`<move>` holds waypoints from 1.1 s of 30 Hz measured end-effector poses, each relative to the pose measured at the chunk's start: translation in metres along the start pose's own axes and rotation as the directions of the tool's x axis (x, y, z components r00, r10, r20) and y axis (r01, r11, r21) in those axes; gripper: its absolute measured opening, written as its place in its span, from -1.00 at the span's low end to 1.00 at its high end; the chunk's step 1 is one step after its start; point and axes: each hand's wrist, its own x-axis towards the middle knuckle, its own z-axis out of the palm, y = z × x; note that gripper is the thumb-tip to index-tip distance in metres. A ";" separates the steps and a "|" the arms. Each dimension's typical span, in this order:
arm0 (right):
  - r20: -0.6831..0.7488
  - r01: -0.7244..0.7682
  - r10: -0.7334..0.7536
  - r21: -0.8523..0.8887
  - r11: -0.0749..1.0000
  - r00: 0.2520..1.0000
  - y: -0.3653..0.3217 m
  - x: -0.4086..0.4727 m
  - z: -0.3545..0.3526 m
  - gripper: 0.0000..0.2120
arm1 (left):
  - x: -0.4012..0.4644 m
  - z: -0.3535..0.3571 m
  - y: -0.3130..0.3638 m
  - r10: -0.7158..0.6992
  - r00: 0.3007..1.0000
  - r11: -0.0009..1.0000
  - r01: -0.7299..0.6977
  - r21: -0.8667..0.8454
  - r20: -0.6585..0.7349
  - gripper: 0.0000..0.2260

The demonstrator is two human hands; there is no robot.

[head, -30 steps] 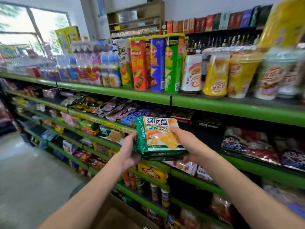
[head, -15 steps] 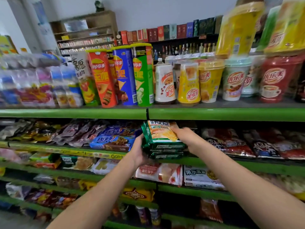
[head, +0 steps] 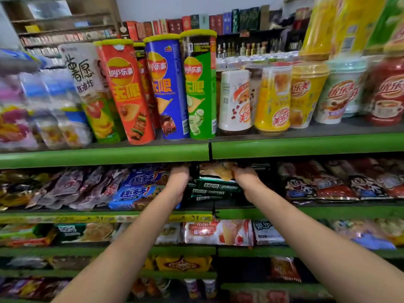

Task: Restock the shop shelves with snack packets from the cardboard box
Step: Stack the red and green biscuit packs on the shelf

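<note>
Both arms are reaching into the second shelf under the green lip. The left hand and right hand are flanking a stack of green snack packets, which is lying on that shelf between blue biscuit bags and red cartoon-faced bags. Each grip is closing on the stack's sides, fingertips hidden in shadow. Crisp tubes are standing on the shelf above.
</note>
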 end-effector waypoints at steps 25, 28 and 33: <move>0.137 0.245 -0.250 0.053 0.968 0.958 0.051 0.001 -0.145 -0.65 | -0.070 0.095 -0.024 0.221 0.956 0.887 -0.280 0.367 0.194 -0.66; 0.149 0.243 -0.235 -0.036 0.969 0.961 0.057 0.007 -0.150 -0.54 | -0.070 0.098 -0.027 0.191 0.964 0.916 -0.244 0.319 0.187 -0.63; 0.079 0.205 -0.207 0.032 0.978 0.975 0.053 0.018 -0.155 -0.76 | -0.063 0.094 -0.020 0.149 0.976 0.941 -0.190 0.281 0.159 -0.69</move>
